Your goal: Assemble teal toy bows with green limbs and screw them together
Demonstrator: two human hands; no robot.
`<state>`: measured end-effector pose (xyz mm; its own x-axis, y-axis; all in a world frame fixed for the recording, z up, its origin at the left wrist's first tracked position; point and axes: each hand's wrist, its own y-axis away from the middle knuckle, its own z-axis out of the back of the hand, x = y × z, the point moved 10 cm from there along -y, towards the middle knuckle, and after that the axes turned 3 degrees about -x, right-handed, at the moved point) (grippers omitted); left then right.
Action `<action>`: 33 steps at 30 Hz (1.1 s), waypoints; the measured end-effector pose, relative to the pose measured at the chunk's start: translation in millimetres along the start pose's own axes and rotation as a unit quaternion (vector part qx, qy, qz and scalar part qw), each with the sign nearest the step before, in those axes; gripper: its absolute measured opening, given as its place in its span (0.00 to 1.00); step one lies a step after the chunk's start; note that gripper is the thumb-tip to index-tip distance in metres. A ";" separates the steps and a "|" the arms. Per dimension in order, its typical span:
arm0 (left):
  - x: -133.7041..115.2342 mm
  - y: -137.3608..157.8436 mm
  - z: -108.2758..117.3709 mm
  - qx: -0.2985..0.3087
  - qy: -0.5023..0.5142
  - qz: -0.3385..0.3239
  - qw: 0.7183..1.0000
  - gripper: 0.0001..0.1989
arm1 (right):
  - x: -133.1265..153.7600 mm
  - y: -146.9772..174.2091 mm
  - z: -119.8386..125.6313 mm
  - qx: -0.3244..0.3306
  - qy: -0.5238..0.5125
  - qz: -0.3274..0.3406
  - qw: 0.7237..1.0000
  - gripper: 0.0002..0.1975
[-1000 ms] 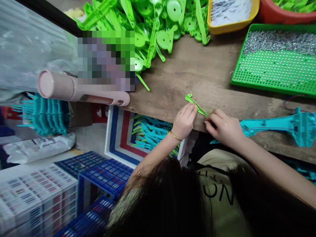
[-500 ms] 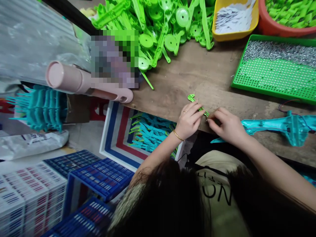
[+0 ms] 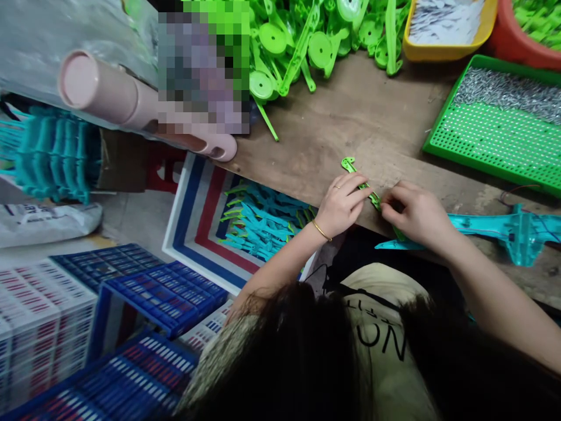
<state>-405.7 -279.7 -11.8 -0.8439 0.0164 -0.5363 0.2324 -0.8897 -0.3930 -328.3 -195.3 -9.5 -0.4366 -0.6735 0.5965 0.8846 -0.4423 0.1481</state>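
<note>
A slim lime-green plastic part (image 3: pixel 349 165) with a hooked end lies slantwise on the wooden table near its front edge. Across its middle rest the fingers of my left hand (image 3: pixel 344 204), closed on it and holding it against the tabletop. My right hand (image 3: pixel 409 211) is pinched at the part's near end; what sits between those fingertips is hidden. A bit of green shows just under that hand. Beside and partly behind my right wrist lies a long turquoise plastic piece (image 3: pixel 475 223), with a pointed tip sticking out below the hand.
Green plastic parts (image 3: pixel 274 40) are heaped at the back. A yellow bin (image 3: pixel 447 52) of white pieces, a red tub (image 3: pixel 523 44) and a green perforated tray (image 3: pixel 486 137) of small metal pins stand right. Left are a pink cylinder (image 3: pixel 105 96), a striped box (image 3: pixel 193 204) and blue crates (image 3: pixel 166 292).
The view has shifted, so the table's contents sit farther right. My left hand stays on the green part. My right hand has come down over its near end, and green now shows beneath it.
</note>
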 end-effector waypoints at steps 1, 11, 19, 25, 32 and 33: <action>1.2 -2.5 0.7 -0.002 0.008 0.010 1.000 0.11 | -1.3 0.1 -0.8 0.004 0.004 -0.006 1.000 0.07; 16.6 -21.8 -4.9 0.065 0.024 0.106 0.992 0.06 | -11.9 -5.7 2.5 0.038 -0.024 -0.081 0.996 0.04; 18.0 -20.3 -5.2 0.049 0.030 0.102 0.993 0.06 | -17.9 -7.6 -1.9 0.094 0.028 -0.129 0.987 0.05; 19.1 -18.5 -7.6 0.058 0.032 0.094 0.993 0.08 | -16.9 -5.7 -0.1 0.092 0.107 -0.131 0.981 0.07; 20.5 -16.8 -11.1 0.073 0.026 0.090 0.993 0.10 | -24.5 0.3 -2.9 0.120 0.035 -0.191 0.973 0.08; 20.8 -16.7 -11.3 0.073 0.027 0.089 0.993 0.10 | -23.5 0.6 -3.1 0.121 0.042 -0.189 0.974 0.08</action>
<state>-421.7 -259.4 -24.9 -0.7671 -0.1263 -0.6290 0.3001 -0.9372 -0.1778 -318.0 -181.6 -25.8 -0.7415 -0.5405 0.3976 0.6662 -0.5229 0.5317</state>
